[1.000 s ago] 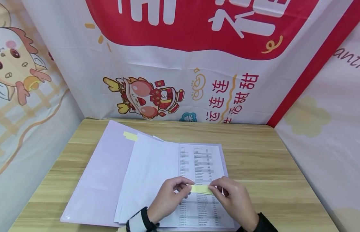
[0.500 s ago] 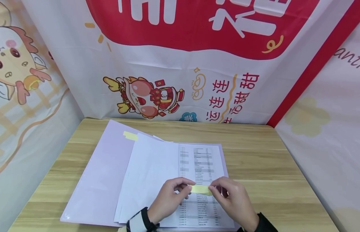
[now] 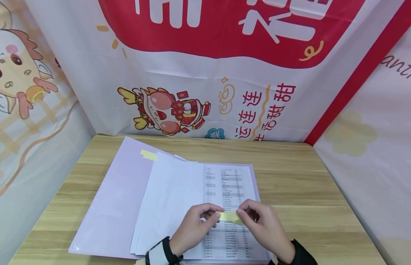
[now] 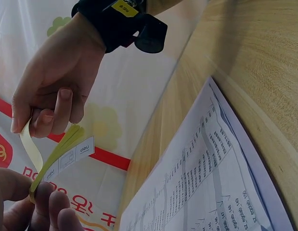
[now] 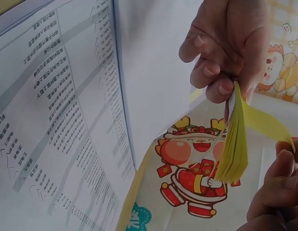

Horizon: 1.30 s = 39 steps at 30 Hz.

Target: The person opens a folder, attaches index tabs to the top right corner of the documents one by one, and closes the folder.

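Observation:
Over the right page, my left hand (image 3: pixel 195 224) pinches one end of a narrow pad of yellow sticky notes (image 5: pixel 233 144). The pad's free end fans out, and its printed backing shows in the left wrist view. My right hand (image 3: pixel 263 224) pinches the tip of the top sticky note (image 4: pixel 31 147) between thumb and forefinger. That note curves away from the pad, its other end still joined at the left hand's grip. Below both hands lies an open lilac folder (image 3: pixel 102 213) with a printed list page (image 3: pixel 231 191) on its right side.
A blank white page (image 3: pixel 172 191) lies turned to the left in the folder. A yellow sticky note (image 3: pixel 149 155) shows at its upper left corner. The wooden table (image 3: pixel 301 191) extends around the folder, with a printed cloth (image 3: pixel 179 66) hanging behind.
My right hand has moved slightly up and to the left, with the top note lifted further off the pad. The left hand has shifted only a touch; the folder stays put.

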Tool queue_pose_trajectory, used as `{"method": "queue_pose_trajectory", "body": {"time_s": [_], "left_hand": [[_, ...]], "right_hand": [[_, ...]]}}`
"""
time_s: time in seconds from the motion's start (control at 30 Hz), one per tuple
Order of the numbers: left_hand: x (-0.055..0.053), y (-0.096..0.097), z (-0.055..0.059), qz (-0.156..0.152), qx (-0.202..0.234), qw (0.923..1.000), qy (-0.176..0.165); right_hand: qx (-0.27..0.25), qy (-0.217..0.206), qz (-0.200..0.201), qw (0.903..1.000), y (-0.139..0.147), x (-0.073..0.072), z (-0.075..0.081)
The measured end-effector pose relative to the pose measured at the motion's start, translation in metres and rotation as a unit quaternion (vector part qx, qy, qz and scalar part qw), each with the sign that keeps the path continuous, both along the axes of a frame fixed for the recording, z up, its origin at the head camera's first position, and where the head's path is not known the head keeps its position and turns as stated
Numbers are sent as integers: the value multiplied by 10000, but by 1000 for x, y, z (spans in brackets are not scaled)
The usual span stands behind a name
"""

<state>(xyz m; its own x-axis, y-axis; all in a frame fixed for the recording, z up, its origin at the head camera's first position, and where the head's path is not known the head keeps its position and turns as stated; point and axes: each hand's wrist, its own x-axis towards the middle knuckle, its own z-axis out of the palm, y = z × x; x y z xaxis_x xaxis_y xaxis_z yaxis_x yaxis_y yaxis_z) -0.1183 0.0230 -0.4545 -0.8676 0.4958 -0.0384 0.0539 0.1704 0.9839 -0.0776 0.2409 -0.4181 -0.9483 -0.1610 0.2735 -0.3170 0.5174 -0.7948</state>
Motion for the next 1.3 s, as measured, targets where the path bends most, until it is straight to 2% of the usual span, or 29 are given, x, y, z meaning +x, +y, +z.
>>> {"method": "queue_pose_trajectory", "body": {"time_s": [0.23, 0.4, 0.77, 0.93, 1.13, 1.3], "left_hand": [[0, 0, 0, -24, 42, 10000, 37], [0, 1, 1, 27, 33, 10000, -3], [-5, 4, -5, -82, 232, 9987, -450], [-7, 9, -10, -266, 260, 9973, -629], [-7, 11, -14, -668, 444, 9911, -1066], [-6, 10, -15, -731, 371, 9889, -1240]], "right_hand": [[-144, -218, 62, 9996, -2, 0, 3], [-201, -188, 125, 9995, -2, 1, 4], [-250, -111, 192, 9994, -4, 1, 4], [-315, -23, 227, 9992, -6, 1, 4], [-429, 9, 281, 9987, -6, 2, 3], [-446, -39, 239, 9987, -4, 2, 1]]}}
